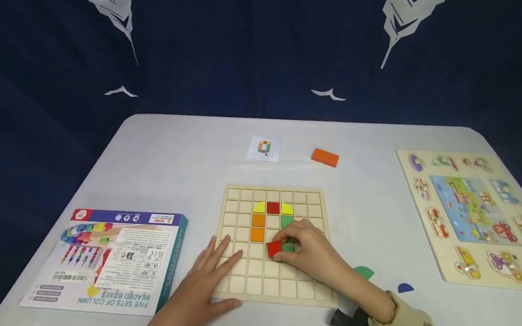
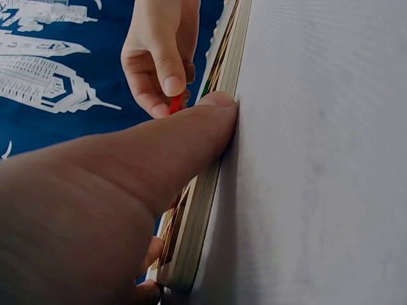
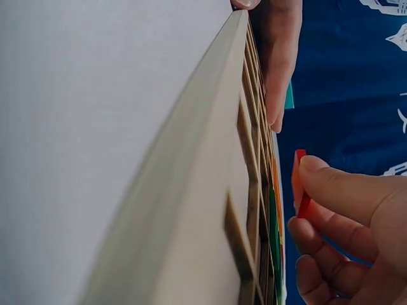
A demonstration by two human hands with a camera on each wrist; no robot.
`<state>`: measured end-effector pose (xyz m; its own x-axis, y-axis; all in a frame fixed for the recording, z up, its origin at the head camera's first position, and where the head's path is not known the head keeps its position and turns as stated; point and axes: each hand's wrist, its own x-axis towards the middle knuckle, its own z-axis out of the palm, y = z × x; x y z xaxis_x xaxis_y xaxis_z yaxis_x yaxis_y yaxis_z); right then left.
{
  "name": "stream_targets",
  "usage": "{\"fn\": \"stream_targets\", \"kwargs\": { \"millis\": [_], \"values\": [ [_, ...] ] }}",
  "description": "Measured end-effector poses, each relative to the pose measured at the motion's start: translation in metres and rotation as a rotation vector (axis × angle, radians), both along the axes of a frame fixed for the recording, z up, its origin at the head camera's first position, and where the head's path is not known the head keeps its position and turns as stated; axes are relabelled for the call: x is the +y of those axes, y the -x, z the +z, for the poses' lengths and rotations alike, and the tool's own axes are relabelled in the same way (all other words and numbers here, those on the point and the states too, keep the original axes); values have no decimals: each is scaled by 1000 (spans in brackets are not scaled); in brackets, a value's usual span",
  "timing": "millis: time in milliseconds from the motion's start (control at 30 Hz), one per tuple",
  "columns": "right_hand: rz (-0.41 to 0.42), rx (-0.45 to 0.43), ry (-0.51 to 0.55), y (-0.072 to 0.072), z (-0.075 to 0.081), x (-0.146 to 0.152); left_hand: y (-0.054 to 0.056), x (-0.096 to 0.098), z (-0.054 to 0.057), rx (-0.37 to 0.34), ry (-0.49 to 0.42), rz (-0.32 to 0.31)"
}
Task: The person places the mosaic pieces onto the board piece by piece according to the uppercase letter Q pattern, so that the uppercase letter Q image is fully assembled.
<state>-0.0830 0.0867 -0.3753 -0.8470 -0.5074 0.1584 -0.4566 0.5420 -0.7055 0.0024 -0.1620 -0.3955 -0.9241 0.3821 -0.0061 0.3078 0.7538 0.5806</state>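
A wooden grid board (image 1: pixel 234 282) lies on the table, with yellow quarter-round, red, orange and green tiles set in its upper middle cells. My right hand (image 1: pixel 311 250) pinches a red square tile (image 1: pixel 274 249) between thumb and fingers over the middle of the board; the right wrist view shows this red tile (image 3: pixel 299 184) held on edge above the grid. At the board's lower left, my left hand (image 1: pixel 202 285) rests with fingers spread over the corner. In the left wrist view, the left thumb (image 2: pixel 191 130) lies along the board's near edge.
Behind the board are a small pattern card (image 1: pixel 263 148) and an orange block (image 1: pixel 325 157). A bead-set box (image 1: pixel 113 264) lies left, a picture puzzle board (image 1: pixel 466 218) right. Green (image 1: pixel 364 272) and blue (image 1: pixel 405 288) pieces lie near the right forearm.
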Motion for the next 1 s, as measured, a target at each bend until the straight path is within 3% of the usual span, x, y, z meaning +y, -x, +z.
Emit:
{"fn": "stream_targets", "kwargs": {
  "millis": [500,767,1000],
  "values": [
    [-24,122,-124,-3,-4,-13,-1,1,-1,10,-3,14],
    [-28,117,-167,-5,-2,-14,-1,1,1,1,-2,13],
    [4,32,-43,-2,12,13,-1,0,1,-1,-4,7]
  ]
}}
